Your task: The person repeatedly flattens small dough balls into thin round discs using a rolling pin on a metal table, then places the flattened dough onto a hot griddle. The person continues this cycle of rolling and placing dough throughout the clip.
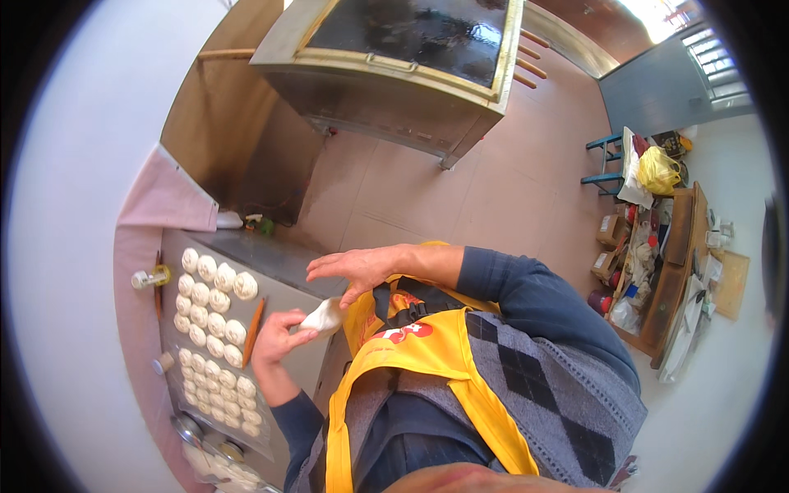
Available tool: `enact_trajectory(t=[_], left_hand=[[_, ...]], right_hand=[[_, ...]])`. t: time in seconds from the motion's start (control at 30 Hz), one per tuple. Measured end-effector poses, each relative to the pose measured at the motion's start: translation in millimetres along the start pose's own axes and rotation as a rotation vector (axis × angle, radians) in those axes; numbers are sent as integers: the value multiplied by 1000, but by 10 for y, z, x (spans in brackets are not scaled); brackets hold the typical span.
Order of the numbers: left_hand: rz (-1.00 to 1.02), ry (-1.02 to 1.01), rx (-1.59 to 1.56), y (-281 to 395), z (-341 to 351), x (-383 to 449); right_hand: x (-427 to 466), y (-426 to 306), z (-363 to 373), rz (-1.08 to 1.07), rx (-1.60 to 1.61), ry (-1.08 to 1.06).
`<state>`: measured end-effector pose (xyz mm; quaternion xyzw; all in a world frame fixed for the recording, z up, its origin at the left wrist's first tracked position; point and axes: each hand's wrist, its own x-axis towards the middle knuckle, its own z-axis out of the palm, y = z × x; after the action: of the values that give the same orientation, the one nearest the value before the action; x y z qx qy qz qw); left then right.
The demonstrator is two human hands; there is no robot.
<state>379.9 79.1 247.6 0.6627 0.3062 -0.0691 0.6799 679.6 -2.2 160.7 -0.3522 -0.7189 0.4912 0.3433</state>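
My left hand [280, 338] grips one end of a piece of white dough [323, 315] between thumb and fingers, over the edge of the metal worktop [296, 370]. My right hand [354, 271] is spread at the dough's other end, its thumb near it; whether it touches is unclear. A tapered wooden rolling pin [253, 333] lies on the worktop beside my left hand. Beyond it sit rows of larger shaped dough pieces [216, 325], with rows of smaller pieces [228, 394] on a plastic sheet.
A metal oven-like cabinet [394, 111] with a dark glass top stands ahead. Metal bowls [186, 429] and a small jar [163, 363] sit along the worktop's far edge, near a yellow tape roll [161, 275]. A cluttered wooden shelf [669, 277] and a blue stool [604, 179] stand right.
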Motion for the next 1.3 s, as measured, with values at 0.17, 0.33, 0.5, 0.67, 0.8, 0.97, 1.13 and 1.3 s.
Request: enact_trajectory(t=[0.17,0.33,0.5,0.67,0.8,0.97,1.13,1.3], left_hand=[[321,-367,393,1568,-67,1836],[372,-377,594,2647,-11,3896],[713,-297,707,3374,258,5610],[1084,-375,1044,2716,403,6520],[1108,-304,1129,2203,407,6906],[930,-244,1352,2333,665,7033],[855,-291,1317,2464,675,7085],[947,307,797,2346,304,6338]], right_hand=[[-754,-65,-1222,330,349,87],[-1543,197,-2546,434,209,675],[-2003,380,-3836,469,-263,959],[-2192,931,-4016,518,-841,768],[-2203,1171,-3772,756,-828,889],[-2012,1548,-3952,887,-924,939],[-2063,1682,-3993,972,-859,976],[-2063,1725,-3972,774,-1014,1026]])
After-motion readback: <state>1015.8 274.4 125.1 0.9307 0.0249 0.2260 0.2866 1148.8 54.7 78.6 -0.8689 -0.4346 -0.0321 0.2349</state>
